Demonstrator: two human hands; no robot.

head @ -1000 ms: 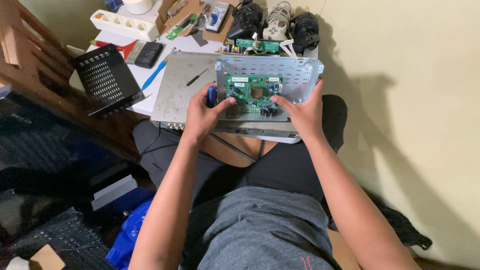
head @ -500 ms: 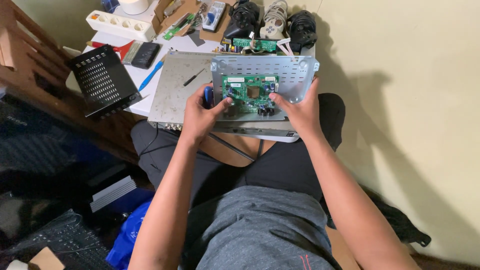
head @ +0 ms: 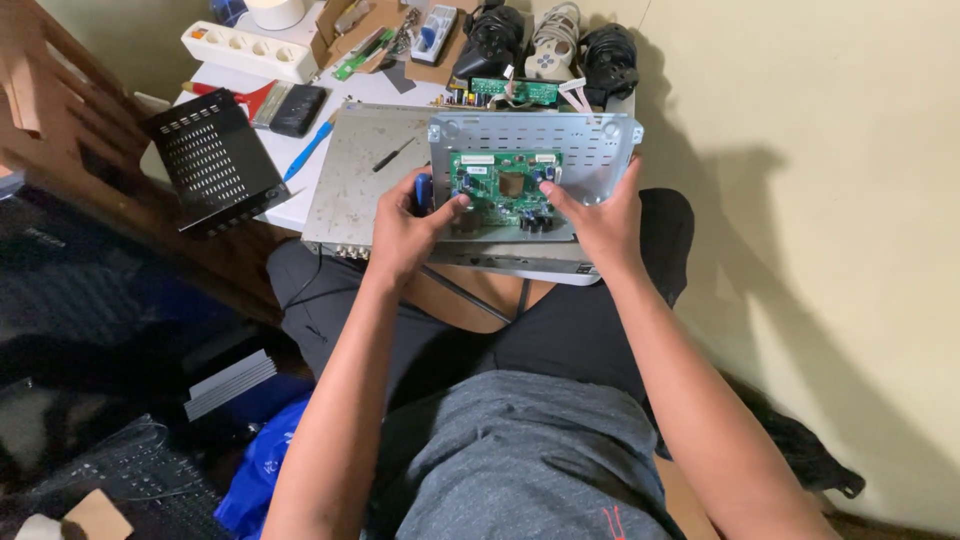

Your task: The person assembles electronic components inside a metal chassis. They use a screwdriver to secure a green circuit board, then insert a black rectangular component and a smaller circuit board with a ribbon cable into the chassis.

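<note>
A green circuit board (head: 503,190) lies on a perforated grey metal chassis (head: 592,145) resting on my lap and the low table's edge. My left hand (head: 405,225) grips the board's left edge, thumb on its corner, and a blue object shows under its fingers. My right hand (head: 598,215) holds the board's right side, with the thumb on the board and the fingers spread on the chassis. A flat grey metal cover (head: 365,170) lies left of the chassis with a small screwdriver (head: 393,154) on it.
A black perforated metal cover (head: 215,160) leans at the left. Behind are a white power strip (head: 250,50), a red-handled brush (head: 265,100), a blue pen (head: 308,150), another green board (head: 515,92) and three game controllers (head: 548,40). A wall stands right; clutter fills the floor left.
The view has shifted slightly. Both hands stay on the green board and chassis with little visible movement.
</note>
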